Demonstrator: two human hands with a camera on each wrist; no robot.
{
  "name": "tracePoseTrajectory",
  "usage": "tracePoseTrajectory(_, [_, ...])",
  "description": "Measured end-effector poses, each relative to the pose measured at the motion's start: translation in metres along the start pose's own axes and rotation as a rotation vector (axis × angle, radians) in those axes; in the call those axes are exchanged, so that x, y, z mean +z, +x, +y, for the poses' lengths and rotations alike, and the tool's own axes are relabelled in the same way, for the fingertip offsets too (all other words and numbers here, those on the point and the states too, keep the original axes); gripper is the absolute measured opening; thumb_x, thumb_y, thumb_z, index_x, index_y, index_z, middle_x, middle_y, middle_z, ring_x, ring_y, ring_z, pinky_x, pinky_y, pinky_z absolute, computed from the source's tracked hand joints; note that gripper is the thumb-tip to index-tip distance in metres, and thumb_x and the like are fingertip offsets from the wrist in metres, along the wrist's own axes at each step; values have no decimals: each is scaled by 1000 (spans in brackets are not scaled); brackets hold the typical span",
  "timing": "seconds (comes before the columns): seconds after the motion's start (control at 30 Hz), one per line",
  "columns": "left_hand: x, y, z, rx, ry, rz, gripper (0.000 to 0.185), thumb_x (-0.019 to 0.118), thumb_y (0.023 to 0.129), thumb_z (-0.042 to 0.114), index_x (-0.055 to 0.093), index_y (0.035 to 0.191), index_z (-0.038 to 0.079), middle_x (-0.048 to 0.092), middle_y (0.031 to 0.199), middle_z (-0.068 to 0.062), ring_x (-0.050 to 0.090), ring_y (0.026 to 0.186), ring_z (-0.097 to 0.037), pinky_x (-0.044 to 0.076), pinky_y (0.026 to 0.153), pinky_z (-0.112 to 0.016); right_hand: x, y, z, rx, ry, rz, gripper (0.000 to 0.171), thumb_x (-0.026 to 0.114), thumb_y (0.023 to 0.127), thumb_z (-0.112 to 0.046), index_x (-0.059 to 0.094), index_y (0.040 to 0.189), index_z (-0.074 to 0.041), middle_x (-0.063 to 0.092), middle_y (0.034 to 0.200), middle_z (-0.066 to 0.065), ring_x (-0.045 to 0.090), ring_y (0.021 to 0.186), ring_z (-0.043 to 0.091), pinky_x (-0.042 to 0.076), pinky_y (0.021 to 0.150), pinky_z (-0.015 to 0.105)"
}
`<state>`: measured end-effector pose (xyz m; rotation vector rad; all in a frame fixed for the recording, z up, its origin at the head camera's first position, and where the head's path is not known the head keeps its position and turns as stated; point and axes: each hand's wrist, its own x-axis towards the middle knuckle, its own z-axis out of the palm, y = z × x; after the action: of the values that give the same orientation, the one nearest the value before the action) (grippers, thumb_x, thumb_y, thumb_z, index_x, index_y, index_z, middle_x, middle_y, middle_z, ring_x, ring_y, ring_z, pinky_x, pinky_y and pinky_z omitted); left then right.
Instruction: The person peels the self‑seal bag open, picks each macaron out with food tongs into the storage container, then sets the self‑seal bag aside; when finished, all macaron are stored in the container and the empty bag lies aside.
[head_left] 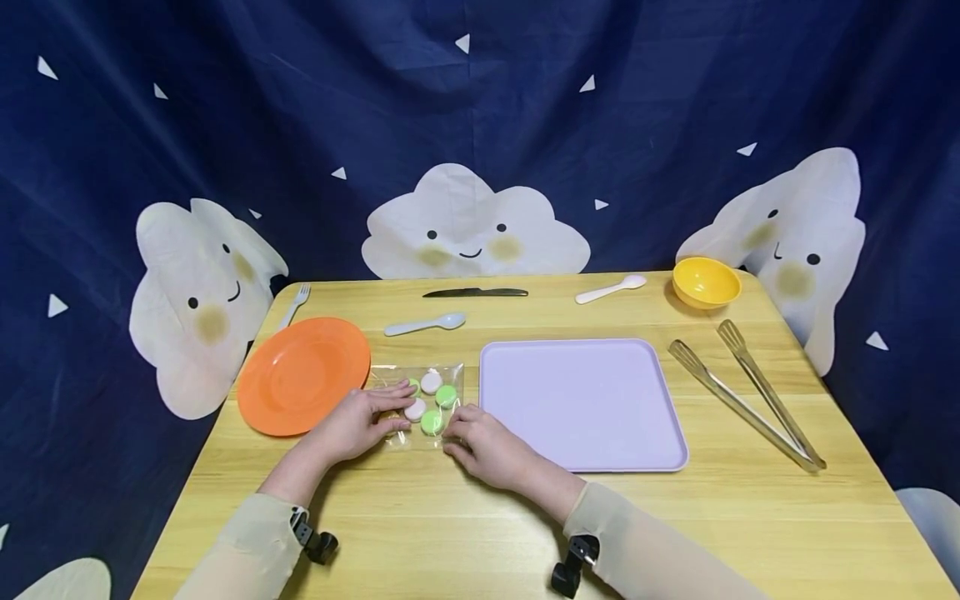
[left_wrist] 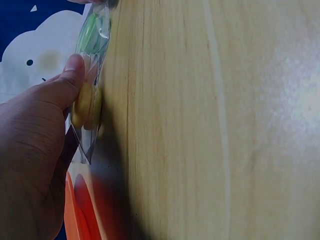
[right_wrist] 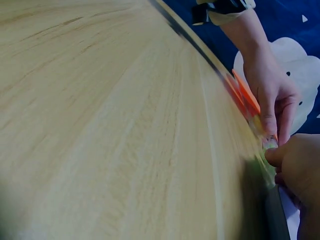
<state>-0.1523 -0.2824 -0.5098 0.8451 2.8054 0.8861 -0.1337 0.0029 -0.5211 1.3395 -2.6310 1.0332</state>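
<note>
A clear plastic bag [head_left: 454, 375] lies on the table with several toy macarons inside. Green macarons [head_left: 431, 422] and pale ones [head_left: 431, 382] show in the head view; a yellow macaron [left_wrist: 86, 107] appears in the left wrist view. My left hand [head_left: 362, 423] rests over the bag's left part, fingers extended across the plastic and thumb on its near side. At the bag's right edge, my right hand [head_left: 487, 443] pinches the plastic between curled fingers and thumb. Its fingertips are partly hidden in the right wrist view.
Left of the bag sits an orange plate [head_left: 300, 375], and right of it a lilac tray [head_left: 581, 408]. Metal tongs [head_left: 750, 392] lie farther right. Along the back are a fork [head_left: 296, 304], two spoons [head_left: 423, 324], a knife [head_left: 476, 292] and a yellow bowl [head_left: 705, 283].
</note>
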Motion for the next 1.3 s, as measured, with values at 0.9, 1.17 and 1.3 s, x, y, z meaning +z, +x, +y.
tracePoseTrajectory(0.9, [4, -2, -1, 14, 14, 22, 44, 83, 95, 25, 73, 136, 12, 61, 147, 1, 54, 140, -21, 42, 116, -50, -6, -4, -3, 295, 326, 313, 12, 79, 86, -3, 76, 95, 3, 71, 80, 3, 64, 67, 11, 57, 61, 22])
tracePoseTrajectory(1.17, [5, -1, -1, 18, 11, 26, 44, 83, 94, 25, 73, 135, 11, 62, 146, 0, 55, 139, -21, 43, 116, -48, 0, 18, -5, 250, 91, 247, 13, 82, 90, -8, 76, 97, 1, 69, 86, 5, 63, 78, 15, 56, 70, 27])
tracePoseTrajectory(1.3, [4, -1, -2, 25, 12, 26, 45, 84, 94, 25, 73, 136, 11, 62, 146, 0, 55, 139, -22, 44, 115, -48, -2, 20, -2, 299, 109, 225, 5, 75, 97, -4, 79, 94, -3, 75, 90, 4, 70, 84, 14, 60, 78, 30])
